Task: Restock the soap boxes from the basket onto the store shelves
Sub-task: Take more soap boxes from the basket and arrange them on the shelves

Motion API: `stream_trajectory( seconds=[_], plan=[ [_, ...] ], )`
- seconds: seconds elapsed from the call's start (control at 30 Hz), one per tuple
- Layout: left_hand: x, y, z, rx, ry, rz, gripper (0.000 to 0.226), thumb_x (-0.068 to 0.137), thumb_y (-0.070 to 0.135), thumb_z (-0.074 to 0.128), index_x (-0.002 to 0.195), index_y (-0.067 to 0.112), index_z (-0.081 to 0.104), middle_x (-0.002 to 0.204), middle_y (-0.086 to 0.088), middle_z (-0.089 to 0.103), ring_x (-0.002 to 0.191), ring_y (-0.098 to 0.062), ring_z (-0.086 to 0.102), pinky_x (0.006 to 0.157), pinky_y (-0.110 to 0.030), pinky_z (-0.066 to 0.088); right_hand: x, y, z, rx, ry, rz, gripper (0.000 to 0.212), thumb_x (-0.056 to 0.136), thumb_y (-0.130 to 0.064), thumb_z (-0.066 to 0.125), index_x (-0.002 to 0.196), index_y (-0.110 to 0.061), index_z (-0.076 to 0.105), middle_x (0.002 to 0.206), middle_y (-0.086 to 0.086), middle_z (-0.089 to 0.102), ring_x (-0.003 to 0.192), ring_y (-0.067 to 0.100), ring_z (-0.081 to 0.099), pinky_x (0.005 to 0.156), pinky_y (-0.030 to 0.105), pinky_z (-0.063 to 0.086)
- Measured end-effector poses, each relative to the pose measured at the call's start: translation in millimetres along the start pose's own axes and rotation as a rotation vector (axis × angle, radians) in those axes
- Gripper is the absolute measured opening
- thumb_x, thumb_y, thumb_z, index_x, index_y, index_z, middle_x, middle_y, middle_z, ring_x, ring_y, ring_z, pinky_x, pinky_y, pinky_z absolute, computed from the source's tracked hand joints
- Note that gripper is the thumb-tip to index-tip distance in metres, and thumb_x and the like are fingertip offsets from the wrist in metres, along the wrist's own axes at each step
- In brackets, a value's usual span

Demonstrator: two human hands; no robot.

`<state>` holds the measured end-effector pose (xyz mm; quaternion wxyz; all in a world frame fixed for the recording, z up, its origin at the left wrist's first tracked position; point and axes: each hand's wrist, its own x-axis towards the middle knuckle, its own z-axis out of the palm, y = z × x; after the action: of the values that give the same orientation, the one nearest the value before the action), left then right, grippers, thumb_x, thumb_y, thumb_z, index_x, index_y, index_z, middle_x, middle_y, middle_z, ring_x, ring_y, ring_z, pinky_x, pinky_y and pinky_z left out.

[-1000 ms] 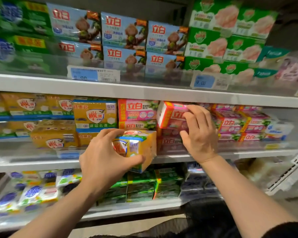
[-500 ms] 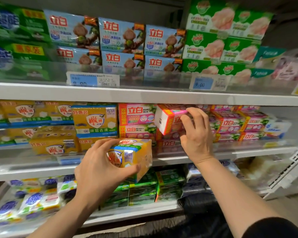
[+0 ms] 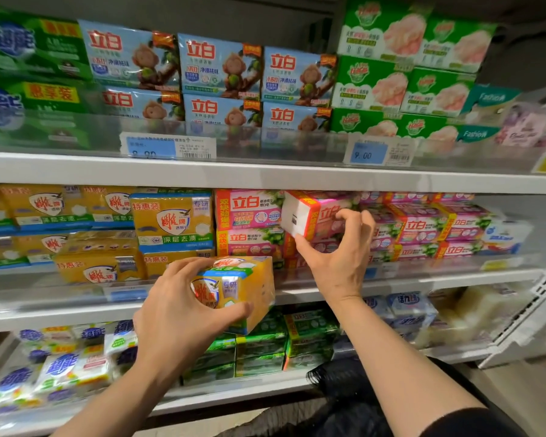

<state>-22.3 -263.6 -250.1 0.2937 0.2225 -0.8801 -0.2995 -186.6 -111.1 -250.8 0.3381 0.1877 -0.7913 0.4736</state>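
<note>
Pink and white, the soap box [image 3: 316,217] sits tilted in the right hand [image 3: 338,260], white end turned near and left, at the top of the pink stack [image 3: 249,225] on the middle shelf [image 3: 423,280]. The thumb presses its lower near corner and the curled fingers grip its front face, hiding most of the print there. Its far end is lost among the pink boxes behind it, so whether it rests on them cannot be told.

Lower and to the left, the left hand [image 3: 183,313] holds a yellow soap pack [image 3: 240,291] in front of the shelf edge, fingers curled over its top, thumb under its near side; the palm covers the left part of the label. Behind it stand more yellow packs [image 3: 171,219].

On the top shelf [image 3: 265,176] are blue packs [image 3: 218,66] and green packs [image 3: 401,63], with 2 price tags [image 3: 167,146] blurred behind a clear rail. The bottom shelf's green boxes [image 3: 309,335] are partly hidden by both forearms. A dark shape [image 3: 338,378] at lower right is cut off and unclear.
</note>
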Motion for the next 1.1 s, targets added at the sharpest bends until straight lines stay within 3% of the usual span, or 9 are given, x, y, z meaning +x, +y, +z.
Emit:
stream_trajectory(
  seconds=[0.07, 0.2, 0.3, 0.43, 0.53, 0.77, 0.93, 1.03, 1.1],
  plan=[
    [0.4, -0.2, 1.0, 0.001, -0.003, -0.001, 0.099, 0.035, 0.081, 0.053, 0.120, 0.032, 0.062, 0.123, 0.014, 0.058, 0.107, -0.008, 0.055, 0.076, -0.032, 0.050, 1.2, 1.4, 2.0, 0.018, 0.057, 0.020, 0.065, 0.062, -0.036, 0.086, 0.109, -0.006, 0.051, 0.132, 0.019, 0.041, 0.120, 0.006, 0.029, 0.082, 0.008, 0.025],
    [1.0, -0.5, 1.2, -0.011, -0.001, -0.002, 0.097, 0.036, 0.080, 0.054, 0.119, 0.032, 0.063, 0.121, 0.017, 0.057, 0.106, -0.007, 0.055, 0.077, -0.034, 0.053, 2.4, -2.2, 8.4, 0.070, 0.216, 0.090, 0.061, 0.059, -0.033, 0.087, 0.098, -0.005, 0.049, 0.130, 0.018, 0.044, 0.131, 0.024, 0.034, 0.087, 0.011, 0.025],
    [0.8, 0.1, -0.3, -0.019, 0.017, 0.008, 0.094, 0.038, 0.079, 0.056, 0.119, 0.033, 0.063, 0.116, 0.021, 0.054, 0.105, -0.006, 0.054, 0.077, -0.034, 0.053, 5.5, -3.8, 9.9, 0.058, 0.270, 0.134, 0.058, 0.059, -0.035, 0.086, 0.095, -0.009, 0.048, 0.136, 0.014, 0.040, 0.133, 0.023, 0.034, 0.090, 0.022, 0.033],
    [0.1, -0.5, -3.4, -0.016, 0.035, 0.027, 0.092, 0.039, 0.077, 0.058, 0.120, 0.034, 0.062, 0.112, 0.026, 0.049, 0.109, -0.006, 0.054, 0.080, -0.038, 0.055, 5.9, -0.6, 16.6, -0.070, 0.200, 0.119, 0.063, 0.061, -0.033, 0.087, 0.106, -0.008, 0.050, 0.142, 0.015, 0.033, 0.129, 0.032, 0.036, 0.091, 0.033, 0.039],
    [-2.6, -0.8, -6.4, 0.002, 0.067, 0.058, 0.091, 0.040, 0.077, 0.058, 0.122, 0.035, 0.059, 0.115, 0.026, 0.050, 0.109, -0.005, 0.054, 0.076, -0.032, 0.052, 3.3, 0.5, 19.8, -0.119, 0.104, 0.081, 0.061, 0.069, -0.028, 0.084, 0.116, -0.006, 0.051, 0.143, 0.019, 0.030, 0.128, 0.037, 0.035, 0.092, 0.039, 0.042],
    [-11.7, 6.5, -19.8, -0.028, 0.132, 0.081, 0.102, 0.042, 0.077, 0.061, 0.131, 0.034, 0.034, 0.118, 0.021, 0.043, 0.099, 0.000, 0.049, 0.067, -0.026, 0.045, 1.1, -6.1, 14.8, -0.196, -0.044, 0.089, 0.058, 0.081, -0.032, 0.073, 0.123, -0.006, 0.044, 0.149, 0.022, 0.023, 0.132, 0.041, 0.030, 0.100, 0.050, 0.038],
    [-22.2, -3.8, -41.9, -0.005, 0.163, 0.027, 0.104, 0.037, 0.075, 0.061, 0.130, 0.039, 0.030, 0.119, 0.024, 0.044, 0.098, 0.000, 0.053, 0.070, -0.028, 0.046, -17.9, -26.7, 14.0, -0.106, 0.060, -0.147, 0.046, 0.085, -0.035, 0.067, 0.113, -0.002, 0.051, 0.133, 0.022, 0.042, 0.122, 0.037, 0.043, 0.100, 0.048, 0.041],
    [-29.2, -18.7, -61.1, -0.001, 0.157, -0.036, 0.107, 0.033, 0.075, 0.061, 0.129, 0.038, 0.030, 0.118, 0.023, 0.049, 0.096, 0.002, 0.055, 0.070, -0.021, 0.039, -32.9, -40.9, 17.6, -0.041, -0.022, -0.301, 0.043, 0.085, -0.035, 0.062, 0.107, 0.001, 0.056, 0.125, 0.021, 0.049, 0.116, 0.036, 0.048, 0.099, 0.040, 0.040],
    [-34.3, -31.9, -76.1, 0.014, 0.177, -0.088, 0.106, 0.031, 0.073, 0.063, 0.126, 0.041, 0.030, 0.115, 0.024, 0.051, 0.090, 0.006, 0.055, 0.072, -0.023, 0.037, -41.9, -48.7, 23.5, -0.018, -0.084, -0.379, 0.042, 0.085, -0.035, 0.060, 0.104, 0.002, 0.059, 0.122, 0.021, 0.051, 0.113, 0.037, 0.050, 0.100, 0.042, 0.041]
  ],
)
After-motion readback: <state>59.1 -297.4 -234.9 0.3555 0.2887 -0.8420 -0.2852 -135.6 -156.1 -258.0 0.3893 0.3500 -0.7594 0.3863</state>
